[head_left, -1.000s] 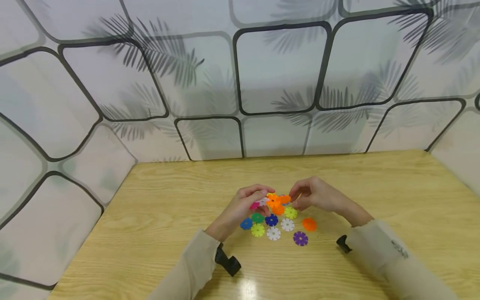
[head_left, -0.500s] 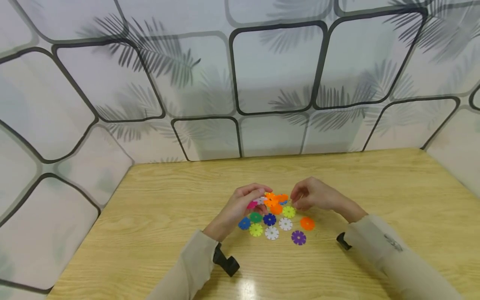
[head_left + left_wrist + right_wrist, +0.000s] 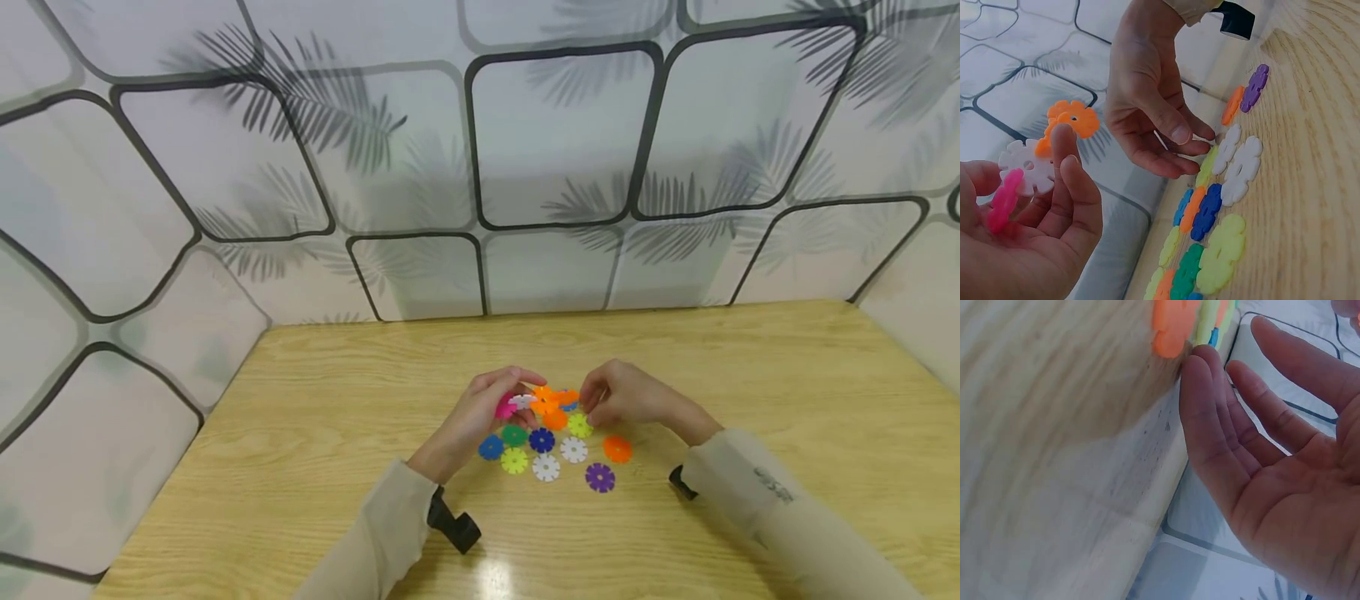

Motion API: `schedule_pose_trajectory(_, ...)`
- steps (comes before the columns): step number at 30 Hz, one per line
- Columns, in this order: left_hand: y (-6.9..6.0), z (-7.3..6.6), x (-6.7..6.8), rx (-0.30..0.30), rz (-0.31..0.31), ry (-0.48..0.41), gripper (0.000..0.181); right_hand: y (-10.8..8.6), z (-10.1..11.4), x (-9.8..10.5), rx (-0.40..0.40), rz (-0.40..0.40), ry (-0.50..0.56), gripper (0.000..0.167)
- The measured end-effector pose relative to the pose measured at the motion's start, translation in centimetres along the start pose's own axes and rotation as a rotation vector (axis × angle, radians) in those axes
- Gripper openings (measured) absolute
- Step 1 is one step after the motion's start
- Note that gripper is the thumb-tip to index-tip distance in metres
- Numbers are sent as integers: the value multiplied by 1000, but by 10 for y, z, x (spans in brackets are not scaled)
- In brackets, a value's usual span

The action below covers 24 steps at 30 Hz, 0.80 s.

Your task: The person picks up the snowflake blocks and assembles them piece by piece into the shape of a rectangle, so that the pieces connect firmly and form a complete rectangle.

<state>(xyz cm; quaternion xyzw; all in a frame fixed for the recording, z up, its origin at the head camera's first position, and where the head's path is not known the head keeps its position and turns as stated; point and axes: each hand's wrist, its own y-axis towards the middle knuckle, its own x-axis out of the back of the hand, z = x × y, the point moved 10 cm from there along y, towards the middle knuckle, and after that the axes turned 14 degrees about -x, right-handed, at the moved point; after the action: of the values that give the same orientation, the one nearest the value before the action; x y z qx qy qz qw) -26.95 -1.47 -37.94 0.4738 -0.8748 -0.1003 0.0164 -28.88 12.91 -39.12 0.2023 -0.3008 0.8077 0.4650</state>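
Note:
My left hand holds up a joined piece of notched discs: a pink disc, a white disc and orange discs, its fingers curled round the pink and white part. The right hand hangs low over the far right side of the loose discs, near a yellow-green disc. In the right wrist view that right hand has relaxed, slightly bent fingers with nothing visible between them, its fingertips close to the discs.
Loose discs lie on the wooden table: blue, green, dark blue, white, orange and purple among them. A patterned backdrop stands behind and at the sides.
My right hand has lowered slightly and moved a little towards the discs. The left hand keeps hold of the joined piece, which has turned slightly.

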Motion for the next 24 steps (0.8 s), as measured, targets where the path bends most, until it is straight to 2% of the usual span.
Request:
schedule_pose_trajectory(6,1,1,-1,3,7,0,46,1,4,-5,3,-17,-86,16)
schedule_pose_trajectory(15,0,4,-1,11,3,-10,43,3,6,-16,-34,-27,-135,22)
schedule_pose_trajectory(24,0,6,0,34,-11,-14,35,6,7,-19,-67,-52,-196,28)
